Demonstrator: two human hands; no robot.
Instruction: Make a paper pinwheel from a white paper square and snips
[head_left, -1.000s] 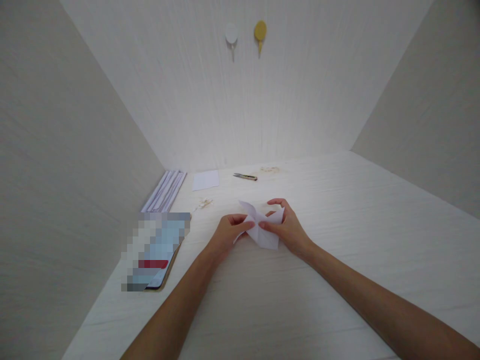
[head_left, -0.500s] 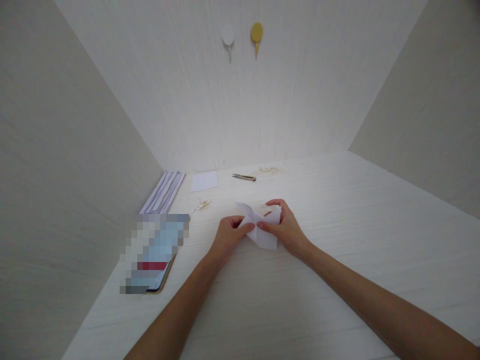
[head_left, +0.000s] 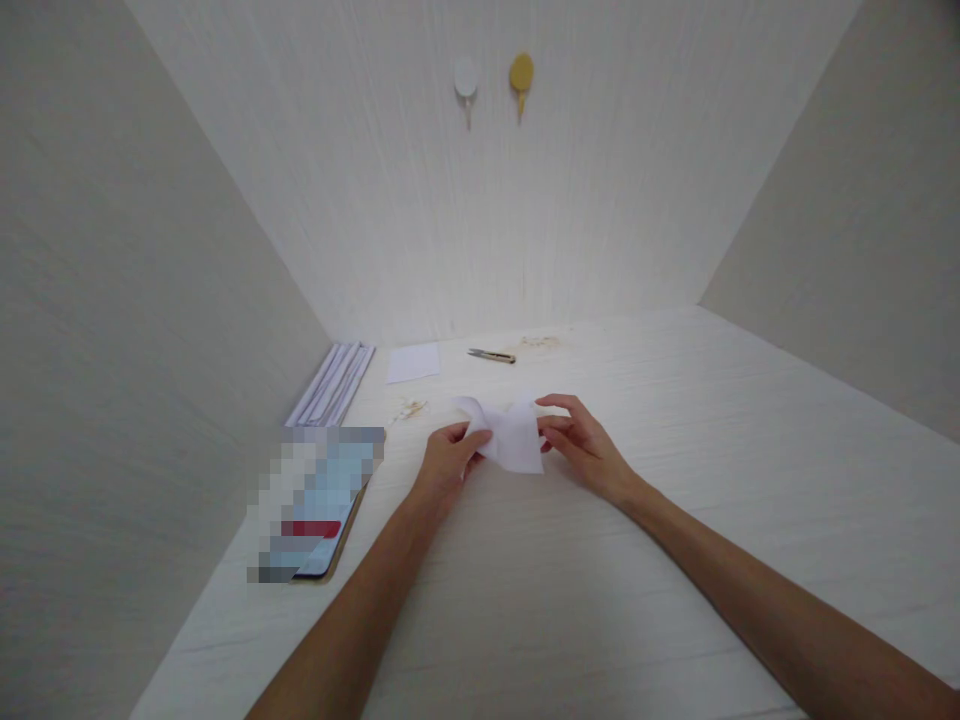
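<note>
A creased sheet of white paper (head_left: 517, 440) is up in front of me, its left part curled and its right part standing out flat. My left hand (head_left: 450, 460) pinches the paper, thumb on the near face and fingers behind it. At the right edge of the sheet is my right hand (head_left: 585, 450), its fingers spread apart. Its fingertips are close to or just behind that edge; whether they touch it, I cannot tell.
Folded white papers (head_left: 331, 385) lie by the left wall, behind a phone (head_left: 349, 520) with a blurred screen. Farther back are a flat white sheet (head_left: 413, 363), thread snips (head_left: 492, 355) and small scraps (head_left: 411, 410). White (head_left: 466, 77) and yellow hooks (head_left: 521, 73) are on the back wall.
My right thumb has come off the paper's face and the right fingers have spread. The paper's right part has opened out flatter. My left hand keeps its pinch, slightly farther left.
</note>
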